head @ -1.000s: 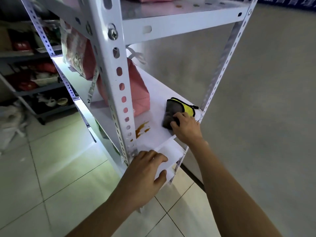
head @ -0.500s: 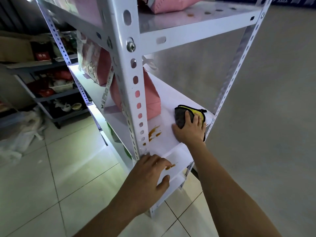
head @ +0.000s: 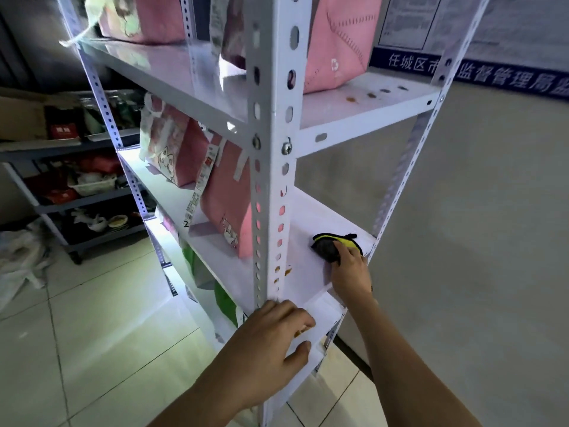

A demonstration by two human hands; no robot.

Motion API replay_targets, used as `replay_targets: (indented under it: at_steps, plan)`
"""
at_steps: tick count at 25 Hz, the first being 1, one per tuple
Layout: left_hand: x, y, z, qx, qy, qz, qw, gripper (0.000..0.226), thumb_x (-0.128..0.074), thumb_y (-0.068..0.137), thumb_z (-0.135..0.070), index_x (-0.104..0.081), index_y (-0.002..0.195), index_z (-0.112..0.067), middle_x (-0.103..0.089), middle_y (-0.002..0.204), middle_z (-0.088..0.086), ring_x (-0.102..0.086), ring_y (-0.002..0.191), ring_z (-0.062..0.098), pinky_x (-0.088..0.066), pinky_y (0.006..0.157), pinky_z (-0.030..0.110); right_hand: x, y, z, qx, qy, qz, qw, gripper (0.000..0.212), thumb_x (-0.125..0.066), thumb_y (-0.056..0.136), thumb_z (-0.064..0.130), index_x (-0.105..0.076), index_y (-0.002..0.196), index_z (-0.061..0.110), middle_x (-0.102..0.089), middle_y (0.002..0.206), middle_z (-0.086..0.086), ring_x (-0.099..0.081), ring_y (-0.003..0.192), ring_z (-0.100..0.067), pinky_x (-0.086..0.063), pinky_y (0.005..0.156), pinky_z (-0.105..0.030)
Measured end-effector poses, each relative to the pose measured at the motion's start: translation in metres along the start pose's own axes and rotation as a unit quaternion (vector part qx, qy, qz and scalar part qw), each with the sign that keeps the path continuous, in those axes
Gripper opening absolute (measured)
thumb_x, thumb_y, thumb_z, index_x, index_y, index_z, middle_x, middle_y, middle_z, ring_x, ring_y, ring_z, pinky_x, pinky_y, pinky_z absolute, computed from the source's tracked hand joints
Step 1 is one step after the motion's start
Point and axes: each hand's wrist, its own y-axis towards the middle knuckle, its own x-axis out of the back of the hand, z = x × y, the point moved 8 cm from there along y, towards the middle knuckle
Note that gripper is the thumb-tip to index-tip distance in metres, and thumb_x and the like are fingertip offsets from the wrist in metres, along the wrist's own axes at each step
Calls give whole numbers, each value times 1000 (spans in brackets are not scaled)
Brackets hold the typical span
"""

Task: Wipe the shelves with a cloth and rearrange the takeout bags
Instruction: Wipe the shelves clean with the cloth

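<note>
A: Left hand (head: pixel 271 337) rests, fingers loosely bent, on the lower shelf's (head: pixel 311 362) edge, holding nothing.

B: Right hand (head: pixel 349 272), arm outstretched, presses the dark yellow-trimmed cloth (head: pixel 331 246) onto the middle shelf (head: pixel 311 217).

A: The brown stains (head: pixel 284 271) sit nearer, beside the post. Strokes could miss them or nudge the pink takeout bag (head: pixel 226 204).

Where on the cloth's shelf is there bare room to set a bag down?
The bare patch lies between the pink bag and the cloth under the right hand, running to the back edge. Brown stains mark its front, by the post. The left half is crowded with bags. The shelf above is bare right of its pink bag, though spotted.
</note>
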Motion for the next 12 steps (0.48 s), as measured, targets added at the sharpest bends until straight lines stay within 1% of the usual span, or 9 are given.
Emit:
replay_targets:
  at_steps: [3,6,9,11,12]
  plan:
    - [10,-1,-4,-36,2,41,999,30,-43,94,-49,-49,122,-39,-47,119,-22,-38,118,2,-37,96,21,19,-15,0,1,40,-55,998,52,-47,97,9,-47,148,19,-52,142,-16,-47,126,-41,-43,105,-46]
    - [32,-1,-14,-86,4,65,994,30,-45,95,-47,-53,122,-36,-49,120,-17,-41,118,3,-38,98,26,43,-37,-3,-21,83,-120,989,49,-50,95,5,-54,143,18,-58,123,-19,-53,109,-43,-47,93,-47]
    - [77,-7,-30,-151,0,37,988,30,-44,95,-45,-56,120,-35,-52,117,-14,-47,114,1,-37,97,21,78,-58,6,-29,112,-192,975,51,-54,93,-1,-57,141,16,-59,112,-20,-56,98,-44,-48,86,-48]
    - [116,-13,-41,-198,-3,4,980,27,-47,93,-43,-62,114,-35,-57,109,-17,-51,106,-3,-40,93,15,102,-72,17,-30,116,-228,966,52,-54,92,-4,-57,141,14,-59,112,-20,-56,98,-44,-48,86,-47]
    - [138,-18,-44,-222,2,-25,975,23,-50,93,-41,-65,110,-34,-60,103,-18,-53,101,-4,-43,89,13,113,-80,23,-32,117,-245,962,53,-54,92,-5,-56,142,13,-59,113,-20,-56,99,-43,-47,87,-45]
